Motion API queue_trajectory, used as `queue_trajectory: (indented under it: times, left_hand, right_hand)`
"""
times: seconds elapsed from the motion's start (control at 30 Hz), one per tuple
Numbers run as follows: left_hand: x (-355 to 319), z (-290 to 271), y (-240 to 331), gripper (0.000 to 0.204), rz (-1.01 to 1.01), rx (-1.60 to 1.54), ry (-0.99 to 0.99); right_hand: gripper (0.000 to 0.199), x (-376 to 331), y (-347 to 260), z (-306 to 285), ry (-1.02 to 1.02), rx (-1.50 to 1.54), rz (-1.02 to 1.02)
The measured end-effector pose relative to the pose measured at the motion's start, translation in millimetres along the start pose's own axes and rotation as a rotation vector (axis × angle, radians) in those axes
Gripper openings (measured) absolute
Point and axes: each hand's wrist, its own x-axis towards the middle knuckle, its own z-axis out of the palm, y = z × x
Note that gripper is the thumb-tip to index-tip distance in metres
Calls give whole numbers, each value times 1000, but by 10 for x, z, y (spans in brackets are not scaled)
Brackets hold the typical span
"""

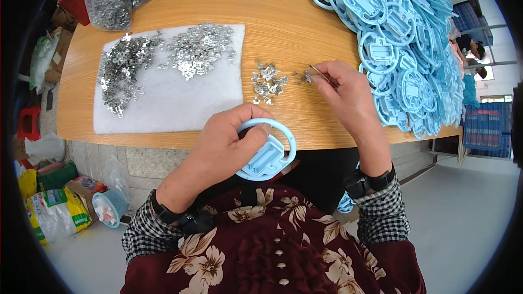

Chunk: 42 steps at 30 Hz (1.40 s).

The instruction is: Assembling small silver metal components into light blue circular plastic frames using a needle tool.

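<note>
My left hand [231, 139] grips a light blue oval plastic part [265, 158] at the table's front edge, thumb on its ring and fingers behind. The part has a recessed rectangular compartment facing up. Over the table to the right, my right hand [344, 90] pinches slim metal tweezers [322, 75]. Their tips are by a few small metal pieces [301, 78]; I cannot tell whether they grip one. Between my hands lies a small loose pile of silver metal clips [268, 83].
On a white foam sheet [169, 114] lie a darker heap [125, 65] and a brighter heap [199, 49] of metal pieces. Plastic bags [109, 0] of similar pieces stand at the back left. A large pile of light blue parts [408, 76] covers the wooden table's [218, 0] right side.
</note>
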Motion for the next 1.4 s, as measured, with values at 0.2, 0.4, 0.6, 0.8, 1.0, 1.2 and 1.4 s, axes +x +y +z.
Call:
queue_trajectory:
  times: [0.2, 0.4, 0.6, 0.8, 1.0, 1.2, 1.4]
  left_hand:
    - [7, -29, -6, 14, -23, 35, -52]
    - [9, -16, -7, 14, -6, 34, -60]
    - [13, 9, -14, 17, 3, 9, -8]
    - [26, 75, -21, 18, 24, 14, -22]
    - [52, 140, -48, 19, 78, 96, -28]
    - [62, 148, -55, 18, 60, 170, -59]
    - [84, 191, -28, 21, 40, 192, -37]
  right_hand:
    - [14, 95, -57, -62, -30, -76, 65]
    - [13, -7, 30, 90, -102, -110, 107]
    - [13, -105, 296, -24, -45, 75, 214]
    - [14, -237, 281, -85, -37, 563, 381]
    - [16, -282, 339, 32, 42, 85, 211]
    - [11, -358, 282, 22, 167, -129, 107]
    - [11, -355, 233, 32, 221, -416, 14]
